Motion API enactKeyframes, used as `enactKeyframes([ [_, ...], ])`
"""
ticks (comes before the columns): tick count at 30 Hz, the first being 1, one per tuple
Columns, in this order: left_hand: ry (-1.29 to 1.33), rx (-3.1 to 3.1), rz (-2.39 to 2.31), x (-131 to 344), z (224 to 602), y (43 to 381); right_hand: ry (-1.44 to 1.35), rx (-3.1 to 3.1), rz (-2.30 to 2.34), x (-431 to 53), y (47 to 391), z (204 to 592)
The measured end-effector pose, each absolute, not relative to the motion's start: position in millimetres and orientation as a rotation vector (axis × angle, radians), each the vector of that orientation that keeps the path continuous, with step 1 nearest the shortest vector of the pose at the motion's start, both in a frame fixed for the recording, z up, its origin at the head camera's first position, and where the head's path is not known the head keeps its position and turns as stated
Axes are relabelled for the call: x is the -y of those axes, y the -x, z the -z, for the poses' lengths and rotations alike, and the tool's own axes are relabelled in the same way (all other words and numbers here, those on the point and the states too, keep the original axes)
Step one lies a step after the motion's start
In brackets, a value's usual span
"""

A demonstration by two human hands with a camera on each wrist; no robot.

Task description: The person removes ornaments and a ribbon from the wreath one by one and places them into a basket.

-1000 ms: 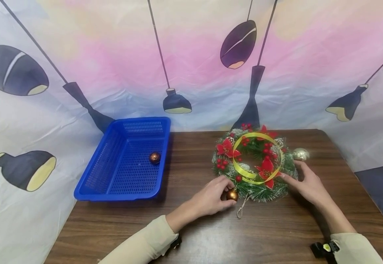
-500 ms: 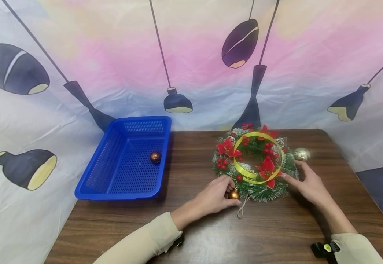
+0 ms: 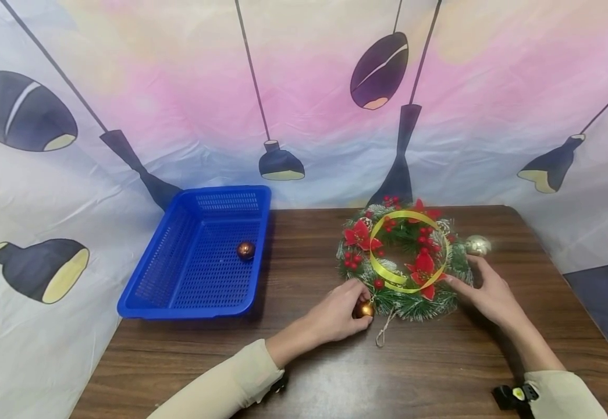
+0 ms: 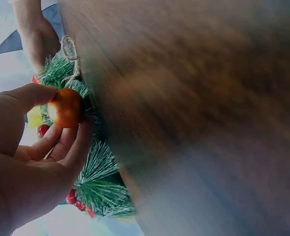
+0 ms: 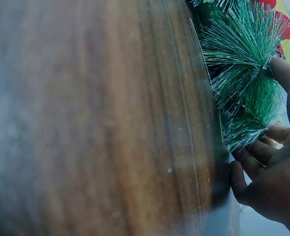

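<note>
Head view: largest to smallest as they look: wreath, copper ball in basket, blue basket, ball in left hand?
1. Blue basket
2. Wreath
3. Copper ball, held ball: look alike; fingers partly cover the held one, so unranked

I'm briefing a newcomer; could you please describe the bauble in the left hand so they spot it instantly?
Find the wreath on the table. At its front-left edge, the left hand holds the bauble. It is the only copper-coloured one outside the basket; the silvery one is at the wreath's right.
</note>
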State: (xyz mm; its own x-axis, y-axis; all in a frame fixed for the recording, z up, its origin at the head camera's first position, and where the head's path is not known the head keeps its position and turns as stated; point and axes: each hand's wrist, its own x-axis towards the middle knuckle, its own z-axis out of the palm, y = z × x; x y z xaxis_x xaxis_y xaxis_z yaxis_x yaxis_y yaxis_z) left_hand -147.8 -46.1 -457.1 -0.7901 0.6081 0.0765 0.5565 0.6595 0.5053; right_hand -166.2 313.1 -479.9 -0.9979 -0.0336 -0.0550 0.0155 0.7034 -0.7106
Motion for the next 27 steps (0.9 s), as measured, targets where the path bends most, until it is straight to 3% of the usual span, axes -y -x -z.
enactKeyframes([
  [27, -1.035, -2.819, -1.04, 49.6, 439.8, 154.0, -0.003, -2.842, 1.174, -312.5, 166.6, 480.8],
])
